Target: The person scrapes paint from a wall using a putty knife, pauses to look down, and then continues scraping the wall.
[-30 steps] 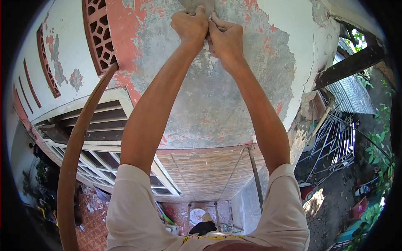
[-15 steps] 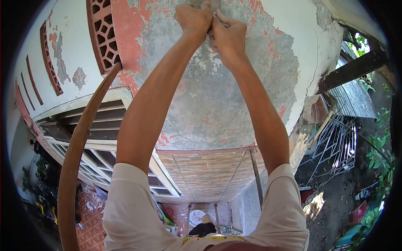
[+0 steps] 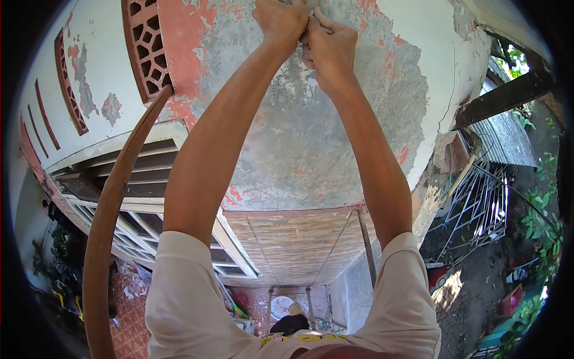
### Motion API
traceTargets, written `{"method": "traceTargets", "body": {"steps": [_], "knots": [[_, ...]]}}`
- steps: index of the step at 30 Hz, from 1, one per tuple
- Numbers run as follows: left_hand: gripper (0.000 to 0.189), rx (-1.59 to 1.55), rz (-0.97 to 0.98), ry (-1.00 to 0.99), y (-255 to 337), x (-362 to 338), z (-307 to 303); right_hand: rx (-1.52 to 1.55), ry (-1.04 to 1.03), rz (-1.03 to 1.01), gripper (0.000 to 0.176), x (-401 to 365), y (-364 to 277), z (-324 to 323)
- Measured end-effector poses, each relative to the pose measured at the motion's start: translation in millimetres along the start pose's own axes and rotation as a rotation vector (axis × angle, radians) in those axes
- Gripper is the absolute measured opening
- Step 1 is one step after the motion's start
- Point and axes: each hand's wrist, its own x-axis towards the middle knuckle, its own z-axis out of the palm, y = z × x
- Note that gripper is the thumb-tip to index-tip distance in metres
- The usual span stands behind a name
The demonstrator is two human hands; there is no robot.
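Both my arms reach up to the wall (image 3: pixel 311 143), whose paint has come off in a wide patch of grey plaster with pink flecks. My left hand (image 3: pixel 281 21) is closed at the top edge of the view, partly cut off. Close beside it on the right, my right hand (image 3: pixel 330 48) is also closed, its fingers bent in towards the left one. The two hands nearly touch in front of the bare plaster. Whatever they grip between them is hidden by the fingers and the frame edge, and I cannot make it out.
A curved wooden pole (image 3: pixel 101 239) rises at the left, in front of a louvred window (image 3: pixel 137 170). A pink vent block (image 3: pixel 145 48) is set in the wall. Far below are a white bucket (image 3: pixel 281 306) and tiled floor. Metal rods (image 3: pixel 478 209) lie at the right.
My left hand has gone slightly higher, further out of the frame. My right hand has shifted a little to the right and down. Both stay closed.
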Motion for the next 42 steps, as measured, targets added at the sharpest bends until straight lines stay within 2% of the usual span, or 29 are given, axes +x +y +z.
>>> {"method": "traceTargets", "body": {"steps": [3,6,9,12,17,22,27,30,33,36,39,42], "knots": [[0.027,-0.203,-0.066,-0.095,-2.4,-4.1,-3.3,-0.029,0.018,-0.012,0.029,-4.9,-1.5,0.3],[0.027,-0.207,-0.064,-0.024,1.3,-9.5,1.8,-0.048,-0.001,-0.002,0.029,-4.5,-4.3,-5.0],[0.028,-0.172,-0.155,-0.046,7.8,-2.2,7.4,-0.04,-0.025,-0.016,0.029,5.4,-4.8,-10.7],[0.032,-0.108,-0.057,-0.017,6.2,-8.9,7.8,-0.05,-0.026,-0.008,0.028,0.8,-4.8,-13.7],[0.029,-0.141,-0.091,0.027,4.1,-17.8,9.1,-0.088,-0.03,0.023,0.029,-4.8,-6.1,-19.7],[0.029,-0.195,-0.171,-0.002,18.0,-10.9,18.0,-0.135,-0.027,-0.066,0.028,11.4,-5.9,-24.5],[0.029,-0.329,-0.103,-0.062,5.1,-17.8,13.1,-0.158,0.021,-0.06,0.027,2.1,-2.6,-21.2],[0.029,-0.237,-0.111,0.012,10.6,-18.8,18.0,-0.137,-0.003,0.0,0.028,1.8,-9.0,-25.2],[0.027,-0.152,-0.161,0.006,20.0,-10.5,22.8,-0.099,-0.03,-0.01,0.029,10.2,-14.3,-27.9],[0.034,-0.101,-0.027,0.095,7.7,-12.8,28.6,-0.102,-0.025,-0.029,0.029,6.0,-10.4,-29.1],[0.027,-0.215,-0.087,0.016,9.2,-21.1,21.8,-0.088,-0.019,0.0,0.028,-0.3,-14.4,-28.8],[0.029,-0.195,-0.078,0.041,12.9,-20.9,26.0,-0.098,-0.034,0.002,0.026,3.6,-13.9,-33.0]]}}
